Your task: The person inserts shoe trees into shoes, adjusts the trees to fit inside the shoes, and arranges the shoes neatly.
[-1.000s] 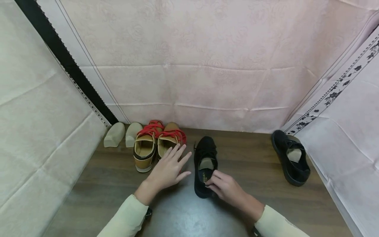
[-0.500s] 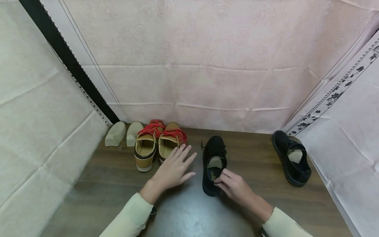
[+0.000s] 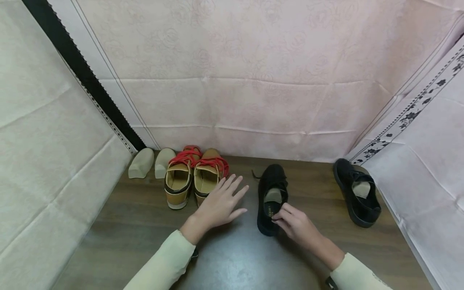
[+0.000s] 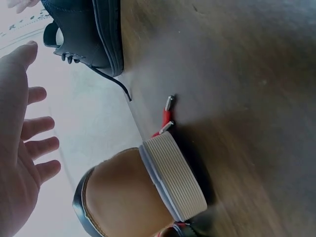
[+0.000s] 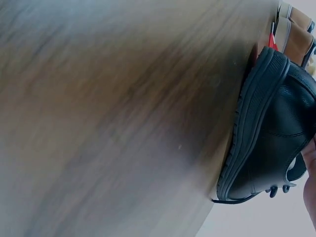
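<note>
My right hand [image 3: 295, 226] pinches the rim of a black lace-up shoe [image 3: 272, 175], on its right side toward the heel. That shoe points at the back wall, with a pale insert [image 3: 273, 195] inside and one lace end loose to its left. In the right wrist view, the black shoe [image 5: 279, 118] has its sole close to the floor; whether it touches cannot be told. My left hand [image 3: 219, 206] is spread, holding nothing, just in front of a pair of tan shoes [image 3: 177, 198] with red laces. The left wrist view shows its straight fingers above a tan shoe's heel [image 4: 123, 197].
A second black shoe [image 3: 362, 213] with a pale insert stands at the right wall. Two loose off-white shoe inserts [image 3: 141, 163] lie in the back left corner beside the tan pair. Pale cloth walls [image 3: 232, 100] border the wooden floor [image 3: 119, 225] on three sides.
The black shoe has moved rightward, away from the tan pair, with my right hand gripping it. My left hand has drifted right as well, fingers still spread.
</note>
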A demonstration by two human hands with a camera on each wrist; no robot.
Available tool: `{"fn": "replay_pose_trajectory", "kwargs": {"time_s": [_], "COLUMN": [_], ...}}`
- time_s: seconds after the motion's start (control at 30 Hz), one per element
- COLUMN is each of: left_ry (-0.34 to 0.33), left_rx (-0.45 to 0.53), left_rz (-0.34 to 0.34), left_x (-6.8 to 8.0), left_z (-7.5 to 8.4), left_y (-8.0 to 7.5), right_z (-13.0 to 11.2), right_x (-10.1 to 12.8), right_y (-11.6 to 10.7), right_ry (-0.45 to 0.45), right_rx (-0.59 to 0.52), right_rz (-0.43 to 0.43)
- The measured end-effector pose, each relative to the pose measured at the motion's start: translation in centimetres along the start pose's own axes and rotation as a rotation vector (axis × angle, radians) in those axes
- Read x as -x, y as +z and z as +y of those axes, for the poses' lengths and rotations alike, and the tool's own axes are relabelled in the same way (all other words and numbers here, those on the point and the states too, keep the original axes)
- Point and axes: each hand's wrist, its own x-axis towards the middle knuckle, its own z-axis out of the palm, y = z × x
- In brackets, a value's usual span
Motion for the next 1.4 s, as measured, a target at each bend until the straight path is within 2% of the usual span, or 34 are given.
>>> {"fn": "replay_pose_trajectory", "kwargs": {"time_s": [0.37,0.7,1.17,1.4], "left_ry": [0.019,0.006,0.016,0.018], "left_rx": [-0.040,-0.022,-0.022,-0.031], "left_rz": [-0.019,-0.054,-0.108,-0.133], "left_x": [-1.3,-2.5,-3.9,-4.3], "left_z": [0.4,1.1,2.5,3.0], "left_y": [0.2,0.2,0.9,0.8], "right_z": [0.9,1.7,3.1,4.0], "right_x": [0.9,2.0,3.2,3.8], "right_y": [-1.2,-2.3,-4.0,-4.6], "right_ry": [0.035,0.094,0.108,0.030], "right_rx": [0.017,0.036,0.088,0.109], "right_rz": [0.018,0.031,0.051,0.107]}}
